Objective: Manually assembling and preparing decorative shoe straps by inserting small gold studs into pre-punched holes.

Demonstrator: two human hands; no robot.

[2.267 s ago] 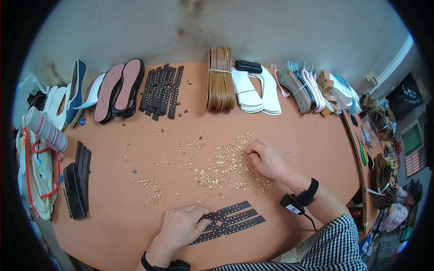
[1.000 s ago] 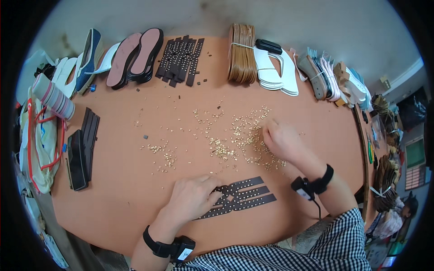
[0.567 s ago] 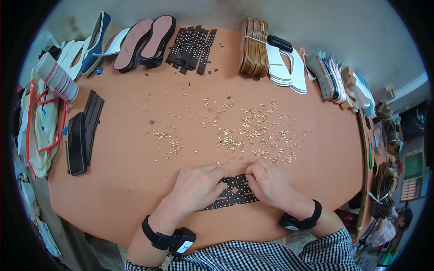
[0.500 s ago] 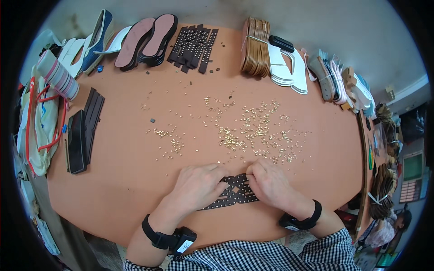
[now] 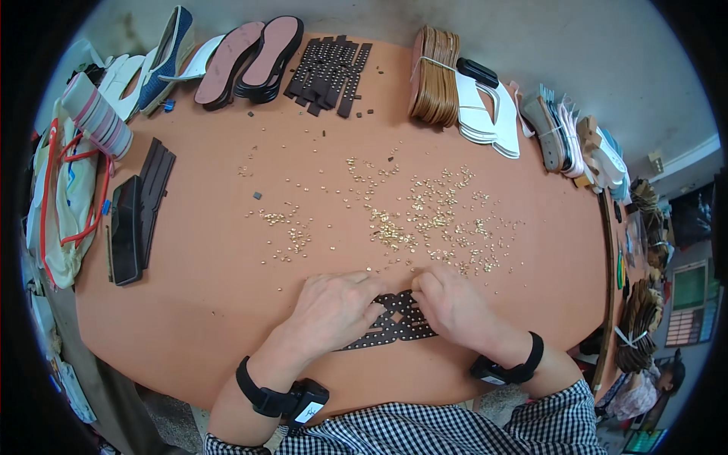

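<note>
A dark studded strap (image 5: 393, 327) with slots and a diamond-shaped cutout lies flat on the table before me, dotted with small metal studs. My left hand (image 5: 337, 307) bends over its left part, with fingers curled onto the strap's upper edge. On the opposite side, my right hand (image 5: 451, 303) pinches at the upper right edge, its thumb and fingertips pressed together. The fingers themselves cover what is pinched there. Just beyond both hands, many loose gold studs (image 5: 390, 231) are scattered on the tabletop.
Studded dark strips (image 5: 327, 74) lie at the back, beside pink-topped soles (image 5: 269, 57). A tied brown insole stack (image 5: 434, 76) and white cut pieces (image 5: 485, 114) stand back right. At left are a phone (image 5: 127, 231), dark strips (image 5: 155, 197) and a striped cup (image 5: 97, 117). A person (image 5: 637, 390) is at far right.
The view has shifted slightly. Both hands stay at the strap in almost the same pose, with only slight finger movement.
</note>
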